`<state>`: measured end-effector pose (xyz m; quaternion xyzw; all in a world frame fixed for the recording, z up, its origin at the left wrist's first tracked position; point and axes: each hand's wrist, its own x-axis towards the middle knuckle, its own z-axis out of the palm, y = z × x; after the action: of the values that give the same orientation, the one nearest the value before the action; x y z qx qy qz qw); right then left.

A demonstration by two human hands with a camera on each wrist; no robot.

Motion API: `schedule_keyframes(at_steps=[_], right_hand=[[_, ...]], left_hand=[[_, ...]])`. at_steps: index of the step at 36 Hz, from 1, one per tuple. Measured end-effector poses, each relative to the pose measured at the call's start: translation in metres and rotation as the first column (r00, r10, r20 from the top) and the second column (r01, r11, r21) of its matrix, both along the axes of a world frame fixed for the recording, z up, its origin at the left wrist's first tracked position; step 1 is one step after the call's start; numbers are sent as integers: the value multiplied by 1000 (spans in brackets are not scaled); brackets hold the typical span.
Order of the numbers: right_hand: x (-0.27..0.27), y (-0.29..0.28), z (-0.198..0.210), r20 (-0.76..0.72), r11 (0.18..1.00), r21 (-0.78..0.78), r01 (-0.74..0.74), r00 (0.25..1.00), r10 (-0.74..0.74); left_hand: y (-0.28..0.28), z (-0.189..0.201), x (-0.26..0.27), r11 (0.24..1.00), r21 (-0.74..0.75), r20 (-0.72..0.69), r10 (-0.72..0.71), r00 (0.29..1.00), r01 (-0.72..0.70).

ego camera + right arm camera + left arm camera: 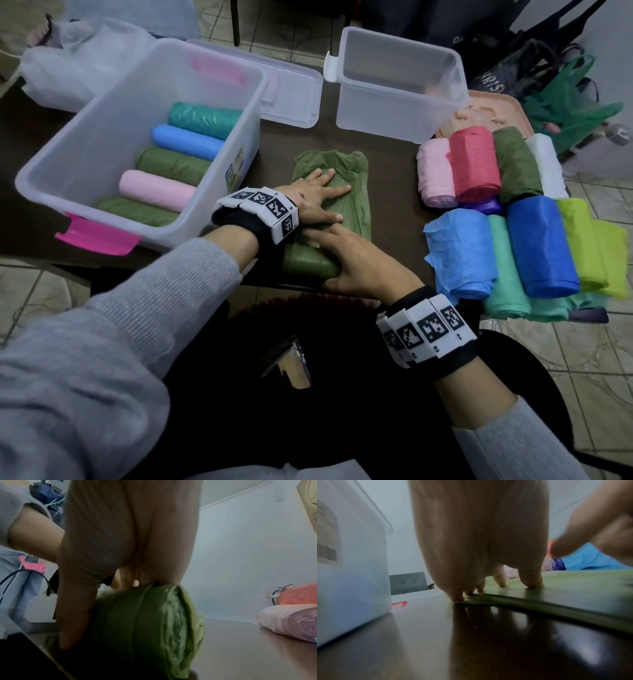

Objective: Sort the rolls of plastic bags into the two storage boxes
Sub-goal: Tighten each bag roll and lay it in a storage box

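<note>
- Risk: the unrolled tail of the olive-green bag roll (337, 192) could wrinkle or skew if the flattening hand lifted too soon; the rewound roll would then probably be lopsided.
- Risk: the rolled part lay at the near edge of the dark table (394, 164); a slip of the grip could probably send it off that edge.
- Left hand (317, 198): fingers spread and straight, pressed flat on the loose green sheet, with fingertips (531, 584) bearing on the plastic. It held nothing.
- Right hand (359, 263): fingers and thumb curled round the wound part of the roll, as the right wrist view confirmed.
- Large storage box (51, 178), left: it held five rolls side by side, among them a pink roll (157, 190) and a blue roll (188, 138).
- Small storage box (400, 113), far centre-right: no rolls were visible inside.
- Unsorted rolls, right: a red roll (474, 164), a dark blue roll (541, 246) and others lay close together.
</note>
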<state>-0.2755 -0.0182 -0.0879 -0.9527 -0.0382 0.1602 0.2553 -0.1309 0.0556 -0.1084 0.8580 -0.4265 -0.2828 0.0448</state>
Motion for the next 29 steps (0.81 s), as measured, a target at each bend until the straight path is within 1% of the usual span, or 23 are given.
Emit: schedule_keyframes(at_steps=[2, 4, 7, 10, 14, 17, 19, 21, 23, 27, 29], right_hand=[[-2, -4, 2, 15, 997, 59, 55, 998, -56], [-2, -7, 3, 20, 994, 79, 74, 997, -76], [-1, -9, 4, -5, 995, 59, 82, 997, -82], [4, -11, 5, -38, 996, 51, 77, 996, -75], [9, -16, 5, -107, 998, -19, 55, 993, -57], [14, -19, 10, -154, 998, -60, 17, 988, -26], [17, -22, 14, -139, 998, -59, 36, 989, -44], [20, -26, 16, -128, 995, -23, 99, 987, -101], [23, -30, 18, -130, 993, 12, 116, 985, -114], [30, -35, 19, -127, 998, 30, 64, 990, -60], [32, -38, 17, -120, 997, 8, 74, 990, -72]], left_hand=[[1, 1, 0, 999, -31, -18, 14, 1000, -15], [2, 1, 1, 997, -73, -38, 37, 999, -39], [4, 1, 2, 981, -178, -29, 69, 997, -73], [7, 7, 2, 944, -319, -28, 81, 996, -86], [8, 11, -1, 903, -407, -30, 137, 990, -138], [10, 21, -5, 882, -450, 14, 161, 987, -138], [14, 32, -9, 876, -458, 9, 175, 984, -152], [18, 44, -15, 873, -454, -10, 196, 981, -179], [21, 53, -22, 887, -420, -2, 210, 978, -191], [25, 60, -40, 926, -332, 157, 243, 957, -181], [29, 59, -46, 938, -292, 168, 243, 955, -187]])
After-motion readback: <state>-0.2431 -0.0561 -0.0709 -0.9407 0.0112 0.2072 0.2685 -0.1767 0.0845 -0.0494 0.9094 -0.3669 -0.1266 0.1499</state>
